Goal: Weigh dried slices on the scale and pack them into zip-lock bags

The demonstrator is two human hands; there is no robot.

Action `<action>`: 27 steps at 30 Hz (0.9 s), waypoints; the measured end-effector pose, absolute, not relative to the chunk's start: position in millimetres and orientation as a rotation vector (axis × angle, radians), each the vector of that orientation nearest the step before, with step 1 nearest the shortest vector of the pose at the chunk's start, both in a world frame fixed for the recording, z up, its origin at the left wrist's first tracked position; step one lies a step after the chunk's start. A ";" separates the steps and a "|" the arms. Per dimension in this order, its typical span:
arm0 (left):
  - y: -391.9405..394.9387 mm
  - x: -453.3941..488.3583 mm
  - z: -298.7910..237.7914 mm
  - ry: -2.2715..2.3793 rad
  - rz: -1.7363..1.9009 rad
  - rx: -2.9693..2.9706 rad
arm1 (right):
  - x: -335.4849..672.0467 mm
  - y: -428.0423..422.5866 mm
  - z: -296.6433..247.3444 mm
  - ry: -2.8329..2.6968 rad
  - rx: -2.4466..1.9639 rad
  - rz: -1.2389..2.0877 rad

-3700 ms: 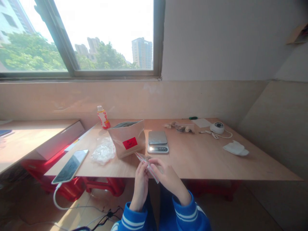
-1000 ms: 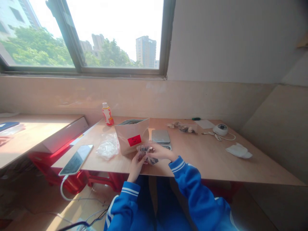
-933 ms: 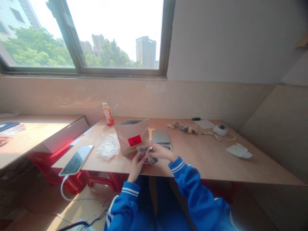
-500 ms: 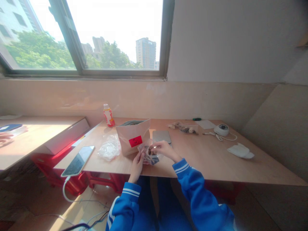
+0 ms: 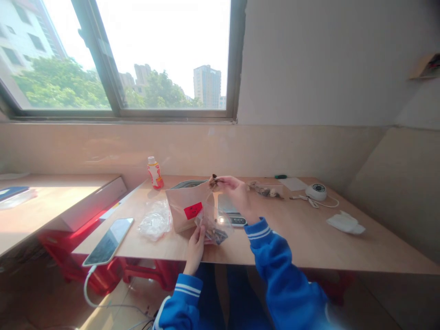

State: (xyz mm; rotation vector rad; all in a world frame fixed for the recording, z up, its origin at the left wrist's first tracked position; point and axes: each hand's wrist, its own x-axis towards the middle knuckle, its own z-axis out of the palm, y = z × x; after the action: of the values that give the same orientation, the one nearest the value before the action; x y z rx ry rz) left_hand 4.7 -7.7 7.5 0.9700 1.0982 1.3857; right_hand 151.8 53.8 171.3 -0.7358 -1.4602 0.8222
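My left hand (image 5: 195, 250) grips the lower edge of a clear zip bag (image 5: 213, 231) near the table's front edge, with dark brown pieces gathered in its bottom corner. Raised higher, my right hand (image 5: 235, 190) pinches a small dried brown piece (image 5: 213, 182) between its fingertips, just above the open mouth of a kraft paper pouch (image 5: 185, 208). That pouch stands upright, has a silver lining and carries a red label. Behind the zip bag sits a digital kitchen scale (image 5: 230, 213), partly hidden by the bag and my right hand.
A crumpled clear plastic bag (image 5: 155, 221) and a tablet (image 5: 108, 241) with a white cable lie at left. Behind stand a small bottle (image 5: 155, 173) and dried pieces on a clear bag (image 5: 265, 189). A white round device (image 5: 316, 191) and white cloth (image 5: 345, 223) lie right.
My right hand has risen from the zip bag to above the pouch's mouth, carrying a brown piece. The zip bag now hangs more openly from my left hand.
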 end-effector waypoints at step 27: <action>-8.7 4.6 3.0 1.116 1.382 1.041 | 101.7 63.0 188.9 -2.082 -0.573 0.461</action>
State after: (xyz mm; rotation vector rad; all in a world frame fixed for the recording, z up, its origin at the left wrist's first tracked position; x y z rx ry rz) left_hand 4.6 -8.7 3.0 1.0410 1.1160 1.3821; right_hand 101.7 63.0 188.9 -0.5727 -2.0821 0.4610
